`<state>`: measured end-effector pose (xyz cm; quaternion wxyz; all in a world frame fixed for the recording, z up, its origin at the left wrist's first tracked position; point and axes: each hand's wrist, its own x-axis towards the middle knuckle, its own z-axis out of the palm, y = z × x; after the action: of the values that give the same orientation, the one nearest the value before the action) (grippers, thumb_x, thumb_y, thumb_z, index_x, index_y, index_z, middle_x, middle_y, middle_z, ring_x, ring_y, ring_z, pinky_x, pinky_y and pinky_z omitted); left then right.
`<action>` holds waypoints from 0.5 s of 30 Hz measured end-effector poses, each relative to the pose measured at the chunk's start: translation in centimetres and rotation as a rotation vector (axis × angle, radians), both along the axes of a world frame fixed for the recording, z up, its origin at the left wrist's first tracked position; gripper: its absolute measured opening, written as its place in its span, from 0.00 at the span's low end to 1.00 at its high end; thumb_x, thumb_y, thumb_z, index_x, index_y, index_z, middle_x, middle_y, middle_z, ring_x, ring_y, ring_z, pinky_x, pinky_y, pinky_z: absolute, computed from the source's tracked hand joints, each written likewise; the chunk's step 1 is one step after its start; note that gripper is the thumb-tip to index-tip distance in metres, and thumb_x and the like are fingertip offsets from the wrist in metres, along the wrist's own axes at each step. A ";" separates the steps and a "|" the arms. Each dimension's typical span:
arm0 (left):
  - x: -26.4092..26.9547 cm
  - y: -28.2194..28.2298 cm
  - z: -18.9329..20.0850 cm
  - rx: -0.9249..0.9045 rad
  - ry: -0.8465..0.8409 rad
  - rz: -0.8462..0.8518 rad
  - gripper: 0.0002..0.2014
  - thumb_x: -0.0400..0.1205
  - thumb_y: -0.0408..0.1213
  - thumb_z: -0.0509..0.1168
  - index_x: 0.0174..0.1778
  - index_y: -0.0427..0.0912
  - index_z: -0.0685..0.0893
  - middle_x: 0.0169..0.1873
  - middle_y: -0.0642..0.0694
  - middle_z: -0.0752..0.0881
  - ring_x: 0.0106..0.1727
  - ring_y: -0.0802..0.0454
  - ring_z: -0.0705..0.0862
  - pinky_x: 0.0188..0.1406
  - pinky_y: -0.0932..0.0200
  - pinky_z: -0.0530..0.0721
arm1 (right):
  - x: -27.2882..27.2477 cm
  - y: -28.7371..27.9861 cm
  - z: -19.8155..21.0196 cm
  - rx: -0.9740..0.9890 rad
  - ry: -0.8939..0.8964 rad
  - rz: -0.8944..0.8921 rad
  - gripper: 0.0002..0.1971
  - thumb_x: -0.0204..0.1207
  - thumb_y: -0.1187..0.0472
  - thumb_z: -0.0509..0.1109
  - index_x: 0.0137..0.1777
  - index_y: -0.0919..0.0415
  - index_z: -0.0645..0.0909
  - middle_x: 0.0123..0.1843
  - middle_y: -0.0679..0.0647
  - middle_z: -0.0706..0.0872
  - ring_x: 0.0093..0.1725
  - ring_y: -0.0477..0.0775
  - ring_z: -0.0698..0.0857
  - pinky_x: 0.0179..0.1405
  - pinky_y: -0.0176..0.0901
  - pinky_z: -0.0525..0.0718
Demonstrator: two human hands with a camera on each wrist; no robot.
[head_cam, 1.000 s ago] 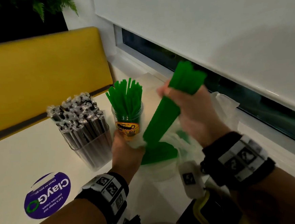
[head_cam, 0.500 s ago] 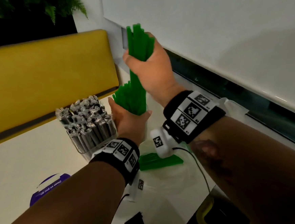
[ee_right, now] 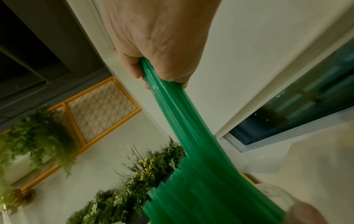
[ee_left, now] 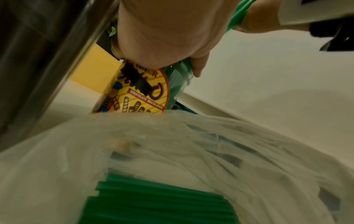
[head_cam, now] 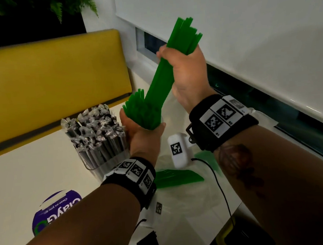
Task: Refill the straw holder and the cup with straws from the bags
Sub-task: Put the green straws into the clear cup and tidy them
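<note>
My right hand grips a bundle of green straws near its upper end, tilted, with the lower ends down among the green straws standing in the cup. My left hand is wrapped round that clear cup, which bears a yellow wafer-stick label. In the right wrist view the bundle runs down from my fist. A clear straw holder packed with wrapped dark straws stands left of the cup. A clear plastic bag with more green straws lies on the table in front.
The white table carries a purple round sticker near its front left. A yellow bench back stands behind, with plants above. A white blind and a dark window strip run along the right. A cable hangs from my right wrist.
My right hand lifted the bundle out of the bag, swung it upright over the cup and has now tilted it rightward with its lower ends in the cup. The left hand keeps hold of the cup.
</note>
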<state>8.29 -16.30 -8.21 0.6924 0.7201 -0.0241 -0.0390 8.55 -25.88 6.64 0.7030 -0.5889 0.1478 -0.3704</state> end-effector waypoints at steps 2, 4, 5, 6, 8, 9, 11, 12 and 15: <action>0.1 -0.1 -0.4 0.004 -0.010 0.013 0.59 0.67 0.32 0.83 0.85 0.54 0.49 0.78 0.46 0.70 0.74 0.51 0.73 0.76 0.53 0.73 | 0.3 -0.1 0.3 0.013 -0.026 0.017 0.16 0.66 0.72 0.75 0.52 0.79 0.79 0.39 0.65 0.80 0.37 0.58 0.81 0.37 0.49 0.84; 0.2 -0.1 -0.4 0.042 -0.030 0.027 0.60 0.64 0.37 0.84 0.84 0.56 0.50 0.78 0.47 0.70 0.77 0.48 0.72 0.78 0.45 0.73 | 0.6 -0.1 0.0 0.019 -0.013 0.017 0.15 0.65 0.71 0.76 0.50 0.74 0.80 0.39 0.65 0.80 0.36 0.58 0.82 0.37 0.50 0.84; 0.3 -0.1 -0.4 0.067 -0.038 0.031 0.60 0.63 0.39 0.84 0.84 0.58 0.51 0.78 0.48 0.70 0.78 0.48 0.72 0.78 0.43 0.73 | 0.7 0.0 -0.3 0.020 0.006 0.013 0.14 0.64 0.70 0.76 0.49 0.72 0.81 0.38 0.64 0.81 0.36 0.58 0.82 0.37 0.49 0.84; 0.4 -0.1 -0.4 0.088 -0.042 0.031 0.60 0.62 0.41 0.84 0.83 0.59 0.51 0.78 0.48 0.70 0.78 0.47 0.71 0.78 0.43 0.73 | 0.8 0.1 -0.7 0.015 0.030 0.008 0.14 0.63 0.70 0.77 0.49 0.70 0.81 0.37 0.63 0.81 0.35 0.57 0.82 0.36 0.48 0.84; 0.6 -0.1 -0.6 0.097 -0.046 0.025 0.59 0.62 0.42 0.83 0.83 0.59 0.51 0.78 0.48 0.69 0.78 0.48 0.70 0.78 0.43 0.73 | 0.9 0.2 -1.3 -0.009 0.065 0.010 0.16 0.62 0.67 0.78 0.49 0.69 0.81 0.37 0.60 0.82 0.36 0.57 0.83 0.37 0.50 0.85; 0.6 -0.2 -0.7 0.092 -0.045 0.022 0.59 0.62 0.42 0.83 0.83 0.59 0.51 0.78 0.48 0.69 0.78 0.48 0.70 0.78 0.44 0.73 | 0.9 0.2 -1.4 -0.015 0.080 0.013 0.18 0.61 0.65 0.78 0.50 0.71 0.81 0.38 0.60 0.82 0.37 0.57 0.83 0.39 0.51 0.85; 0.6 -0.2 -0.7 0.082 -0.049 0.024 0.59 0.61 0.43 0.83 0.83 0.61 0.51 0.77 0.48 0.69 0.78 0.48 0.71 0.77 0.44 0.74 | 1.0 0.1 -1.5 -0.003 0.094 0.019 0.22 0.60 0.64 0.78 0.53 0.75 0.80 0.39 0.62 0.82 0.38 0.58 0.83 0.41 0.52 0.86; 0.7 -0.3 -0.8 0.080 -0.050 0.024 0.59 0.60 0.44 0.83 0.82 0.61 0.51 0.77 0.48 0.70 0.78 0.48 0.71 0.77 0.43 0.74 | 1.0 0.0 -1.5 0.009 0.096 0.020 0.24 0.60 0.64 0.78 0.54 0.76 0.80 0.40 0.63 0.82 0.39 0.58 0.83 0.41 0.52 0.86; 0.8 -0.3 -0.8 0.089 -0.043 0.021 0.60 0.59 0.46 0.83 0.83 0.59 0.52 0.77 0.48 0.70 0.78 0.48 0.70 0.78 0.44 0.73 | 0.5 -0.2 -1.6 0.005 0.141 0.069 0.18 0.62 0.61 0.77 0.47 0.73 0.82 0.40 0.62 0.82 0.39 0.57 0.83 0.42 0.52 0.84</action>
<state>9.11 -16.59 -9.04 0.6594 0.7510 -0.0296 -0.0172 9.01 -26.03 5.08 0.7047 -0.6165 0.1773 -0.3031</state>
